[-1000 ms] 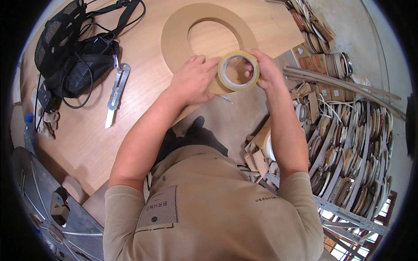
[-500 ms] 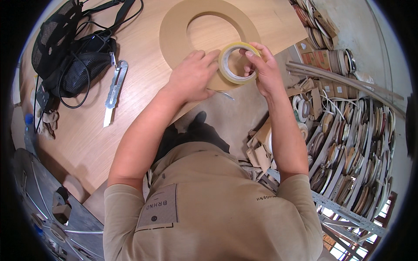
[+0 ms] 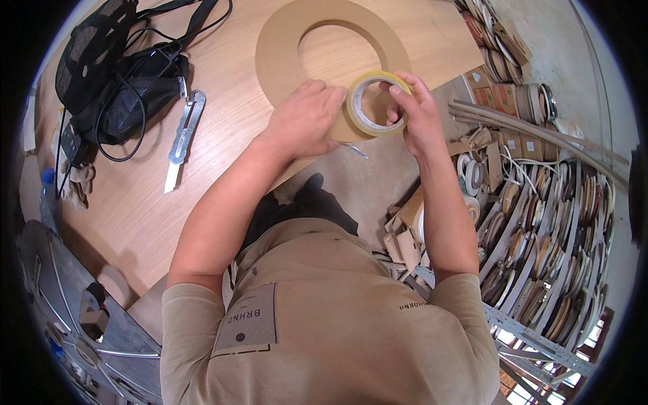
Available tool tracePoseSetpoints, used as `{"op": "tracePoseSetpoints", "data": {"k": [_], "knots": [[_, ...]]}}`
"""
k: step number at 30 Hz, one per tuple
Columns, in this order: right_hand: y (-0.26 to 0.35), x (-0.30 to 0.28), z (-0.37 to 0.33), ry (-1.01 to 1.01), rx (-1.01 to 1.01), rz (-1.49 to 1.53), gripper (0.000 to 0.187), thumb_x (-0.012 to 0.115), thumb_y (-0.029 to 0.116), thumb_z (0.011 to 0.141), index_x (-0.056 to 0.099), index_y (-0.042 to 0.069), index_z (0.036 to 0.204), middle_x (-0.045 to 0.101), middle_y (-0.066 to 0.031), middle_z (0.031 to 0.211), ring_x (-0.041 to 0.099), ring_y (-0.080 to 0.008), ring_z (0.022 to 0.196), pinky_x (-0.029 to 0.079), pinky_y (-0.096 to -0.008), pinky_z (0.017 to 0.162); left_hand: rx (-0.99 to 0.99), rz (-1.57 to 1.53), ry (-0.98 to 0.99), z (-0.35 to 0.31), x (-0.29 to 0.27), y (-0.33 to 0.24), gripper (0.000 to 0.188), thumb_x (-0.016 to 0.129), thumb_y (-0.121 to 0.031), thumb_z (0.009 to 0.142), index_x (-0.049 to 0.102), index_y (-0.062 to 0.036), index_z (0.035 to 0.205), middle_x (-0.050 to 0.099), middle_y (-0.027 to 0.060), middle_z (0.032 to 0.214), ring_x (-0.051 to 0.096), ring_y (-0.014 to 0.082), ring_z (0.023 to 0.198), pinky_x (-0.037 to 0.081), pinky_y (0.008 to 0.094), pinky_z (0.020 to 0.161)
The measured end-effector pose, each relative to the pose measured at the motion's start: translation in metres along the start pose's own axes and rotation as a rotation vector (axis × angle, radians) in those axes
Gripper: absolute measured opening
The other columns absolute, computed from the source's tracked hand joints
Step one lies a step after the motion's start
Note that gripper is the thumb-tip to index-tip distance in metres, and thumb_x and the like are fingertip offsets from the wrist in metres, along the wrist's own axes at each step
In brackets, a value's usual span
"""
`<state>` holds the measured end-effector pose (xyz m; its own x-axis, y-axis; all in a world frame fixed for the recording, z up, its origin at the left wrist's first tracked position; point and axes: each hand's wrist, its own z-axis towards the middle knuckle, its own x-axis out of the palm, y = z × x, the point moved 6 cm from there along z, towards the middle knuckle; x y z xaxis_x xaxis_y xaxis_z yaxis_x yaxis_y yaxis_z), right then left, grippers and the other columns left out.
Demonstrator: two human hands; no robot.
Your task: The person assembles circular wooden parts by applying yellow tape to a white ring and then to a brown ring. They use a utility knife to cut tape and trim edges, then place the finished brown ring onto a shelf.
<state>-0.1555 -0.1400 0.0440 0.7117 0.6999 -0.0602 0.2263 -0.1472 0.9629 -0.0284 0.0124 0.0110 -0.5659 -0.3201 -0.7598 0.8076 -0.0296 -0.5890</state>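
Observation:
A large flat coil of tan edge banding (image 3: 278,57) lies at the table's near right edge, part of it reaching past the edge. My left hand (image 3: 305,120) is closed over its near rim, fingers bent and thumb low on the outer side; the fingertips are partly hidden. My right hand (image 3: 422,118) holds a roll of clear yellowish tape (image 3: 356,116) upright against that same rim, with fingers through its core and around its right side. The tape roll is close beside my left fingers. A small shiny strip (image 3: 356,150) shows just below the two hands.
On the table (image 3: 229,121) lie a utility knife (image 3: 181,145) with its blade out and a black mesh bag (image 3: 125,101) with cables. To the right, a rack holds many banding coils (image 3: 540,229), with long strips (image 3: 526,121) jutting above. A plastic bottle (image 3: 48,196) stands far left.
The whole view has shifted slightly, so the table things appear a little further right. Both hands keep nearly the same hold on the coil and the tape roll.

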Motion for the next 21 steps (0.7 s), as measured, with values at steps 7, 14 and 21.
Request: {"op": "tracePoseSetpoints", "data": {"k": [7,14,21], "knots": [[0.004,0.008,-0.018,-0.105,-0.066,0.001,0.048,0.075,0.009,0.093,0.054,-0.001,0.135,0.067,-0.0065,0.093,0.057,-0.0103,0.063,0.047,-0.0252,0.057,-0.092,-0.068,0.005,0.001,-0.001,0.001,0.093,0.09,-0.022,0.062,0.045,0.0015,0.14,0.063,0.0206,0.125,0.059,0.0383,0.117,0.048,0.0436,0.104],[0.008,0.024,-0.029,-0.17,-0.134,-0.219,0.047,0.076,0.009,0.09,0.057,0.0,0.132,0.068,-0.0104,0.104,0.064,-0.0119,0.081,0.052,-0.0261,0.07,0.007,0.029,-0.112,-0.002,0.003,0.002,0.094,0.09,-0.023,0.061,0.048,0.0027,0.14,0.056,0.0205,0.141,0.056,0.0383,0.125,0.046,0.0428,0.11],[0.001,0.033,-0.043,-0.139,-0.221,-0.172,0.055,0.076,0.013,0.088,0.056,0.0,0.137,0.067,-0.0121,0.119,0.065,-0.0165,0.106,0.053,-0.0294,0.09,-0.001,0.0,-0.003,0.0,-0.001,0.0,0.085,0.09,-0.023,0.061,0.056,0.0036,0.133,0.058,0.018,0.138,0.055,0.0362,0.127,0.045,0.041,0.11]]}}
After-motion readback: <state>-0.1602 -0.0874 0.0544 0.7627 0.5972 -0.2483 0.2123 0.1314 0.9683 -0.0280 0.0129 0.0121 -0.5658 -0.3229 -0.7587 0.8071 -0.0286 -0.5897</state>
